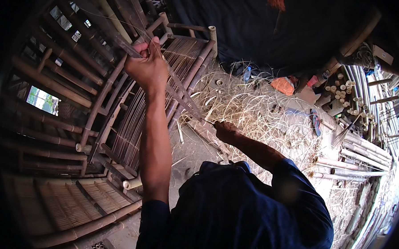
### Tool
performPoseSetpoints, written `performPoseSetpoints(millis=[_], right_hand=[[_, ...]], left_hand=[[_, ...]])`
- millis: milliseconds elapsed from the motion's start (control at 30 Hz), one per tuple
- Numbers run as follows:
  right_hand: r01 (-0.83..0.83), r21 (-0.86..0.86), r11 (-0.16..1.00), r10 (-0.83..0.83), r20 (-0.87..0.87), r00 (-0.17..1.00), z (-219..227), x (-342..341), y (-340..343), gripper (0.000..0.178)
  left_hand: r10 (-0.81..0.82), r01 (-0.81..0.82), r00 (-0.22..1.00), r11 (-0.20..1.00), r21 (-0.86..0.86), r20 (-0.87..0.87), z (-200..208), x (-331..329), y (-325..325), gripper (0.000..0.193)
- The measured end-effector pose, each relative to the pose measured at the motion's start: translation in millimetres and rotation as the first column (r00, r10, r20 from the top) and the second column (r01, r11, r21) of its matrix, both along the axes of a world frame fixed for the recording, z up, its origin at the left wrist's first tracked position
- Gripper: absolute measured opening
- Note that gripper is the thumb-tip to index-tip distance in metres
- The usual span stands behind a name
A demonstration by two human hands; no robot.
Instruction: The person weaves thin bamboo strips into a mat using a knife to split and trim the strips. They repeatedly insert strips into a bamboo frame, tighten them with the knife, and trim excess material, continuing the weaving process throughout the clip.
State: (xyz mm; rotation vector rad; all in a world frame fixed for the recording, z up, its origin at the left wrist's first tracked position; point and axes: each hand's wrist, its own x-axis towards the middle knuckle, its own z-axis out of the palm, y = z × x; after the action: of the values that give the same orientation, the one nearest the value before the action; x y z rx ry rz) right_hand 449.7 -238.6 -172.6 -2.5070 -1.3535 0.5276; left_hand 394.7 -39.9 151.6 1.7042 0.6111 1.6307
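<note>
Long flat strips stretched between two hands above a bamboo bench

The left hand (148, 66) is held far out at the end of a nearly straight arm, its thumb up and its fingers curled tightly on long flat strips (192, 108). The right hand (226, 132) is kept lower and nearer the body, elbow bent, and is closed into a fist where the strips end; what lies inside it cannot be told. The strips are stretched slantwise between the hands and carried on past the left one.

Beneath the left hand and forearm, a bamboo bench (187, 47) is partly covered from view. Beyond the right hand, a tangle of pale shavings (247, 100) is spread, with a blue bottle (247, 73) and an orange bag (282, 86) set at its far edge. Farther right of that hand, a sandal (315, 121) and stacked bamboo poles (363, 153) are seen.

Bare earthen floor (174, 163) is shown between the hands and the body. The space ahead of the right hand is closed off by a dark sheet (248, 29); left of the left hand, a small bright opening (42, 101) is framed by bamboo.
</note>
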Motion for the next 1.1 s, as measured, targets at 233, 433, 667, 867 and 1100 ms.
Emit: performPoseSetpoints(millis=[233, 433, 667, 867, 1100], right_hand=[[-0.035, 0.017, 0.999, 0.035, 0.04, 0.999, 12, 16, -15, 0.021], [-0.163, -0.272, 0.948, 0.109, -0.203, 0.973, -19, 25, -14, 0.028], [0.103, -0.269, 0.958, -0.123, -0.061, 0.99, -58, 23, -14, 0.022], [-0.015, -0.31, 0.951, 0.049, 0.103, 0.993, -83, 35, -7, 0.021], [0.094, -0.41, 0.907, -0.186, -0.19, 0.964, -153, 25, -18, 0.032]], left_hand=[[-0.068, 0.069, 0.992, 0.998, -0.006, 0.108, -1, 10, -4, 0.02], [-0.016, 0.016, 0.997, 1.0, 0.01, 0.08, 35, 0, -1, 0.024], [0.102, -0.097, 0.993, 0.992, -0.079, 0.055, 34, -16, 26, 0.028], [0.148, -0.132, 0.985, 0.978, -0.161, 0.091, 9, -38, 85, 0.017], [0.315, -0.16, 0.928, 0.819, -0.551, 0.197, -75, -125, 284, 0.039]])
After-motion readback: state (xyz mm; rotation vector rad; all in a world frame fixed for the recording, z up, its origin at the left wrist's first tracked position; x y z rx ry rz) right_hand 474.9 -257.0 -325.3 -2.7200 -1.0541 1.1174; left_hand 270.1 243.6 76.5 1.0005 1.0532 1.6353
